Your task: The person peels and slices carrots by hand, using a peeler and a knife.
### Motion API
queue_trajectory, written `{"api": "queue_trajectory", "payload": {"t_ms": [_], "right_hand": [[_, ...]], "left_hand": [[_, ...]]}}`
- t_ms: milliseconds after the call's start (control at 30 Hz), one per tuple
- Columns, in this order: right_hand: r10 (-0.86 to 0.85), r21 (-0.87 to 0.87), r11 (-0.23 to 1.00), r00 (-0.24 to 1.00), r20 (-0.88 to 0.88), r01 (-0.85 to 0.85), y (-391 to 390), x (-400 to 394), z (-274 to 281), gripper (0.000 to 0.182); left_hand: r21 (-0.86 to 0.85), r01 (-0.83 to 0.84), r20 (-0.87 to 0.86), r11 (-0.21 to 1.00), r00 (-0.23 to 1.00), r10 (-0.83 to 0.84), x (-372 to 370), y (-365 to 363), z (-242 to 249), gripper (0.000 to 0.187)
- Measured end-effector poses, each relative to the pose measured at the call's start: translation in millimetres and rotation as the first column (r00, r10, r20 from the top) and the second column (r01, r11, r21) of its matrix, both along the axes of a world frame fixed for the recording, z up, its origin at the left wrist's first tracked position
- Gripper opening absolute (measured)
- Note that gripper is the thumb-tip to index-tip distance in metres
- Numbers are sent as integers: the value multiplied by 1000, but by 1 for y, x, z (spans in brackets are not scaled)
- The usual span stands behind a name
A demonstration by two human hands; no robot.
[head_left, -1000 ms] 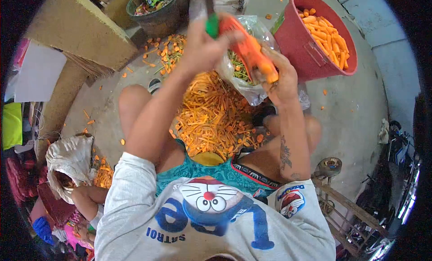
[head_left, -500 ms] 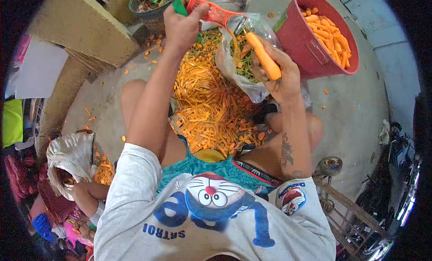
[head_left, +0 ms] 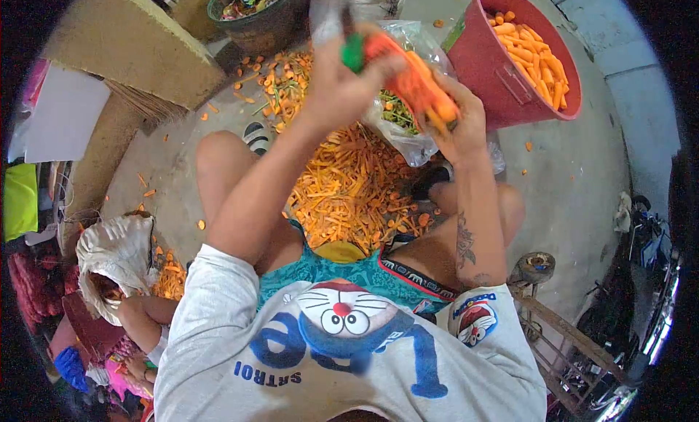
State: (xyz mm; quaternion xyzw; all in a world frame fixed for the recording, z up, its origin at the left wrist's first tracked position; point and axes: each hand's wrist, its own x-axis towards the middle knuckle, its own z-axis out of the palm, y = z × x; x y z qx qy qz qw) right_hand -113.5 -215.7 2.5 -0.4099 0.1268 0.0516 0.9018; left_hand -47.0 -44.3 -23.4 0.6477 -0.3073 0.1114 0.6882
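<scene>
My left hand (head_left: pixel 338 91) is closed round an orange-red peeler (head_left: pixel 389 58), with a green piece (head_left: pixel 352 53) sticking out at the thumb side. Motion smears the tool, which lies along a peeled-looking carrot (head_left: pixel 442 110). The carrot is gripped in my right hand (head_left: pixel 466 127), fingers wrapped behind it. Below both hands, a heap of carrot peelings (head_left: pixel 357 189) spreads on the floor between my legs. A clear plastic bag (head_left: pixel 411 147) with green stalks and scraps stands just behind my right hand.
A red bucket (head_left: pixel 484 80) of carrots (head_left: pixel 535 58) leans at the upper right. A dark bin (head_left: pixel 255 32) of rubbish stands at the back left. Another person's leg (head_left: pixel 145 316) and a white sack (head_left: pixel 113 247) are at lower left. A metal rack (head_left: pixel 561 334) is at right.
My left hand has swung right and down, bringing the peeler from beyond the carrot's far tip onto its length. The right hand keeps the carrot in nearly the same place.
</scene>
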Motion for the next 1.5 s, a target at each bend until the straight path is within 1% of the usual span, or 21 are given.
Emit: {"api": "queue_trajectory", "payload": {"t_ms": [67,167,233,267,367,433,500,567,633,667,733,833,867,933,1067,1133,1267,1367,1433,1467,1500], "right_hand": [[-196,-89,979,970,-144,184,6,-2,7,44],[153,-50,988,976,156,-146,-22,-3,-23,42],[427,291,773,801,419,-564,-41,13,-49,43],[428,287,772,797,426,-567,-45,14,-54,43],[350,261,857,874,336,-444,-37,9,-50,44],[-74,-95,993,996,-52,69,-3,-2,-13,39],[28,-89,996,1000,14,-27,-9,-8,-18,38],[130,-88,989,986,104,-121,-23,-5,-29,38],[410,350,763,825,389,-544,-42,12,-55,43],[410,344,764,822,394,-546,-36,11,-47,43],[2,-85,996,1000,-19,-4,-12,-2,-23,42],[-142,-104,985,989,-41,137,6,-9,-6,41],[-137,-104,986,989,-47,132,-4,-9,-11,41],[416,195,854,859,299,-482,-33,-1,-26,40],[225,31,971,954,199,-236,-20,4,-33,39],[-278,-220,939,960,-33,264,17,-1,0,39],[117,-120,987,984,131,-102,-24,-4,-34,41],[244,-52,970,951,190,-239,-29,1,-34,40],[348,58,922,884,313,-383,-39,10,-51,41],[346,59,923,885,311,-381,-26,7,-41,41],[62,-61,997,988,141,-54,-1,2,-21,37]], "left_hand": [[59,-52,40,997,998,50,16,3,-6,14],[33,-192,1,981,981,192,60,27,-17,14],[19,-297,-194,955,936,295,66,40,-10,14],[17,-298,-186,955,937,295,55,36,-7,14],[-30,-31,-70,999,997,29,4,-1,-8,16],[2,-36,-67,999,997,36,8,1,0,17],[147,-211,-26,966,976,217,35,16,-9,18],[31,-236,-132,971,962,238,60,34,-15,14],[-89,-289,-132,953,952,276,58,32,-12,13],[-67,-239,-226,969,949,219,41,21,-11,15],[-4,-33,-102,999,994,33,1,2,-8,16],[-9,-45,88,999,995,46,18,3,-13,18],[-9,-50,82,999,995,50,26,9,-12,18],[-190,-197,-219,962,963,155,53,30,-6,16],[-60,-197,-90,979,977,192,24,15,-8,13],[6,-127,-80,992,989,128,5,3,-6,12],[126,-198,120,972,976,184,48,30,-14,15],[-138,-265,-234,954,945,229,59,41,-12,16],[-76,-241,-157,967,961,228,30,23,-9,15],[-9,-222,-91,975,971,220,16,14,-9,15],[-8,-219,-95,976,972,217,5,8,-7,15]]}}
